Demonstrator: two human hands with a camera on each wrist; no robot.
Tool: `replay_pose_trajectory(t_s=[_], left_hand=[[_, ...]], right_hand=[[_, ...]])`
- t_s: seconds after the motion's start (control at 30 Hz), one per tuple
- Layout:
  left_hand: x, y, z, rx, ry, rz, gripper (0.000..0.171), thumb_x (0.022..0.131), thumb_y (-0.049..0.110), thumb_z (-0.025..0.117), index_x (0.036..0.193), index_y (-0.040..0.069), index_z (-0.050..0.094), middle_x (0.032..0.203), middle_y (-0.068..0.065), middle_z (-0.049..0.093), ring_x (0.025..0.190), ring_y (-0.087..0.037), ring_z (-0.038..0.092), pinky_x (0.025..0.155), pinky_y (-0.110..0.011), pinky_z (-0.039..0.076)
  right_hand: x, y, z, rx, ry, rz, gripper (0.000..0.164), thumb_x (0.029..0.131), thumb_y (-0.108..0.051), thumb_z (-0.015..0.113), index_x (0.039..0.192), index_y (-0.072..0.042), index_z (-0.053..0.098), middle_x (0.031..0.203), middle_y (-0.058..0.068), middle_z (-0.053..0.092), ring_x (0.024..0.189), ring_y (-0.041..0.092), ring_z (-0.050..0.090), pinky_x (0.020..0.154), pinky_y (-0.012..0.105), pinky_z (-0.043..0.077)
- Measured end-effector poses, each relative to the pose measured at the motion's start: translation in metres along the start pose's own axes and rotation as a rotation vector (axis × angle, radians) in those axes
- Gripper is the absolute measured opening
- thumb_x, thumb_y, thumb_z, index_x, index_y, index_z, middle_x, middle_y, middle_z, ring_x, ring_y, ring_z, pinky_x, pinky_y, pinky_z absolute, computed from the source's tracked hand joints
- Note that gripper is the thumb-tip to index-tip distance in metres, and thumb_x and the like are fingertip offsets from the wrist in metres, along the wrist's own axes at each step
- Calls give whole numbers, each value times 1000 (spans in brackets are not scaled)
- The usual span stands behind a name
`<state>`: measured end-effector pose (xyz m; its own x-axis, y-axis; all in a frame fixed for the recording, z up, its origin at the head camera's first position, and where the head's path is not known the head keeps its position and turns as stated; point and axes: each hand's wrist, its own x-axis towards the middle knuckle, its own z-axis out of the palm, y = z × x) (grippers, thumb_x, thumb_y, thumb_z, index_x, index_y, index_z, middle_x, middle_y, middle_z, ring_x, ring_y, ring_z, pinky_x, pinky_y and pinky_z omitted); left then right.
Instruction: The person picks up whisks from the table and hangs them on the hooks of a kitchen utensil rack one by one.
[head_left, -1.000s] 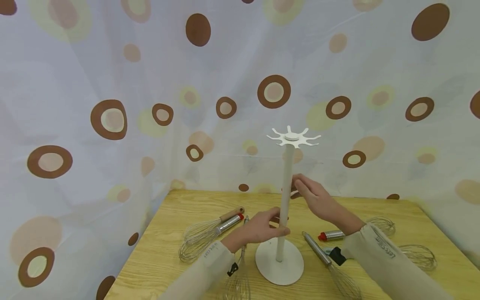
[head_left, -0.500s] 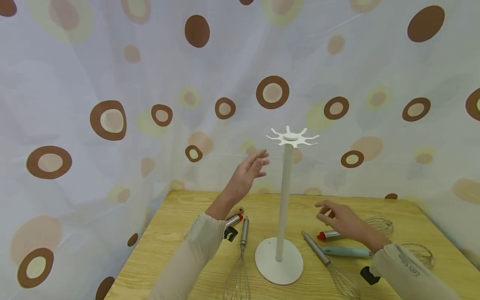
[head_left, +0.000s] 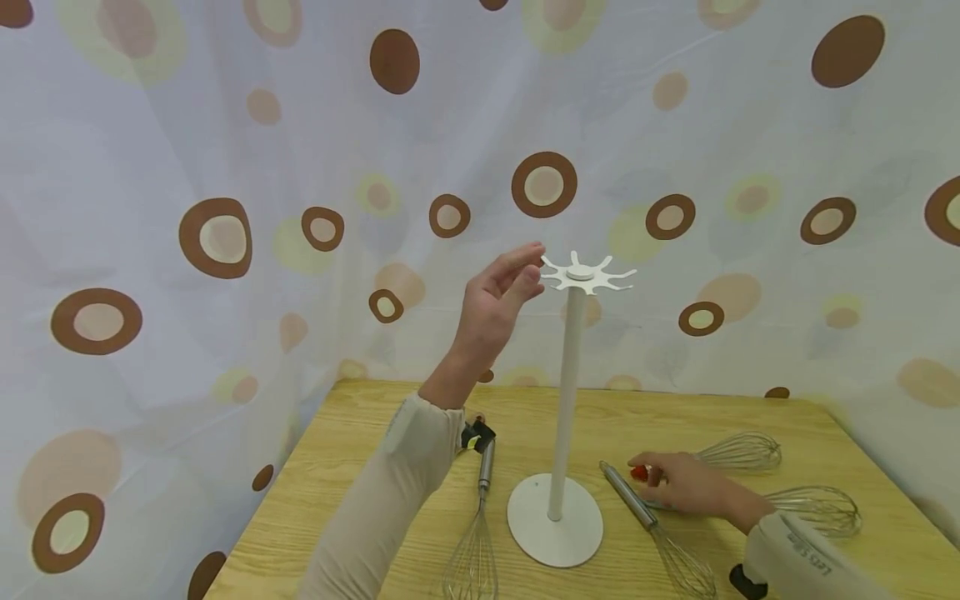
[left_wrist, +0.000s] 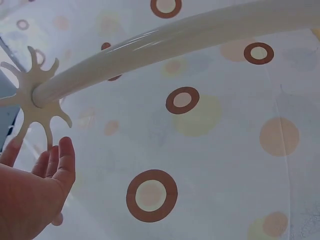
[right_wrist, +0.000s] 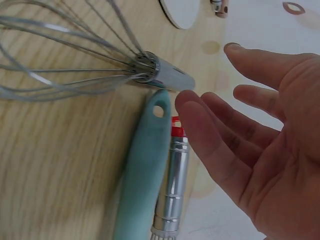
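A white stand [head_left: 567, 400] rises upright from a round base, topped by a ring of pronged hooks [head_left: 600, 279]. Beside these hooks my left hand [head_left: 491, 308] is raised, its fingertips at the left prongs. The left wrist view shows its fingers close to two prongs [left_wrist: 48, 132]; contact is hard to tell. My right hand [head_left: 693, 483] hovers low over the whisks on the right, fingers spread loosely, holding nothing. Under it, in the right wrist view, lie a teal-handled whisk [right_wrist: 142, 170], a steel whisk with a red end [right_wrist: 175, 185] and a plain steel whisk [right_wrist: 170, 75].
Another steel whisk [head_left: 480, 525] lies left of the base. Wire heads of two whisks, one of them here [head_left: 813, 508], spread toward the right side. A spotted curtain [head_left: 300, 125] hangs behind the wooden table [head_left: 315, 500].
My left hand has let go of the stand's pole and risen to its hooks. My right hand has left the pole's side, moving right and down to the whisks.
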<state>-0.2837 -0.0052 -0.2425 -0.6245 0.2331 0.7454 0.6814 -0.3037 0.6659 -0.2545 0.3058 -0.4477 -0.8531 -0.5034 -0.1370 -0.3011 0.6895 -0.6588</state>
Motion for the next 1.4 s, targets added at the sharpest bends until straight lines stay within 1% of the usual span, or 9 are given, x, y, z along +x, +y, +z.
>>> replay_pose_trajectory(t_s=[0.1, 0.17, 0.23, 0.33, 0.5, 0.8, 1.03, 1.27, 1.4], left_hand=[[0, -1, 0, 19, -17, 4, 30, 96, -1, 51, 124, -12, 53, 135, -20, 48, 119, -33, 50, 92, -36, 47], [1, 0, 0, 51, -15, 9, 29, 96, 0, 52, 121, -12, 55, 135, -20, 49, 120, -35, 50, 91, -34, 48], [2, 0, 0, 73, -5, 5, 28, 95, 2, 53, 120, -11, 57, 134, -18, 51, 119, -31, 52, 90, -33, 48], [2, 0, 0, 106, 9, -7, 27, 95, 3, 56, 118, -10, 59, 133, -16, 52, 116, -24, 55, 90, -32, 49], [2, -2, 0, 129, 16, -49, 25, 93, 3, 58, 115, -9, 62, 133, -13, 53, 113, -17, 57, 90, -30, 48], [0, -8, 2, 84, 27, -67, 22, 94, 6, 58, 109, -9, 63, 131, -12, 55, 115, -15, 56, 90, -32, 48], [0, -9, 6, 89, 47, -49, 21, 95, 6, 57, 108, -9, 62, 131, -13, 55, 115, -15, 55, 89, -32, 49], [0, -11, 9, 89, 62, -46, 20, 96, 7, 55, 107, -8, 61, 132, -13, 54, 114, -16, 56, 89, -32, 49], [0, -11, 10, 109, 64, -37, 20, 96, 8, 55, 106, -8, 61, 132, -12, 54, 113, -16, 57, 88, -32, 49]], right_hand=[[-1, 3, 6, 81, -35, 8, 51, 94, -20, 60, 135, 6, 44, 101, 14, 60, 51, 13, 49, 44, 29, 43], [-2, 5, 9, 141, -60, 19, 55, 94, -19, 61, 137, 8, 40, 102, 16, 59, 54, 17, 53, 45, 31, 46], [-2, 7, 12, 158, -70, 34, 58, 92, -20, 63, 138, 8, 39, 100, 15, 59, 58, 22, 57, 47, 34, 48], [-1, 9, 16, 136, -77, 47, 61, 91, -21, 65, 138, 8, 39, 88, 9, 58, 62, 28, 61, 50, 38, 51], [3, 11, 20, 130, -102, 56, 61, 90, -18, 66, 138, 7, 40, 89, 9, 60, 63, 28, 60, 49, 39, 51], [9, 15, 26, 123, -115, 42, 62, 88, -14, 68, 138, 9, 39, 88, 7, 60, 59, 24, 59, 46, 34, 51], [10, 14, 25, 119, -108, 15, 66, 84, -10, 71, 138, 9, 38, 86, 8, 57, 56, 23, 60, 44, 35, 51], [10, 16, 27, 144, -119, -19, 68, 82, -6, 70, 139, 8, 37, 85, 8, 57, 48, 11, 51, 41, 27, 46], [8, 14, 25, 204, -117, -10, 70, 84, -5, 67, 143, 5, 32, 92, 11, 55, 56, 16, 55, 43, 31, 49]])
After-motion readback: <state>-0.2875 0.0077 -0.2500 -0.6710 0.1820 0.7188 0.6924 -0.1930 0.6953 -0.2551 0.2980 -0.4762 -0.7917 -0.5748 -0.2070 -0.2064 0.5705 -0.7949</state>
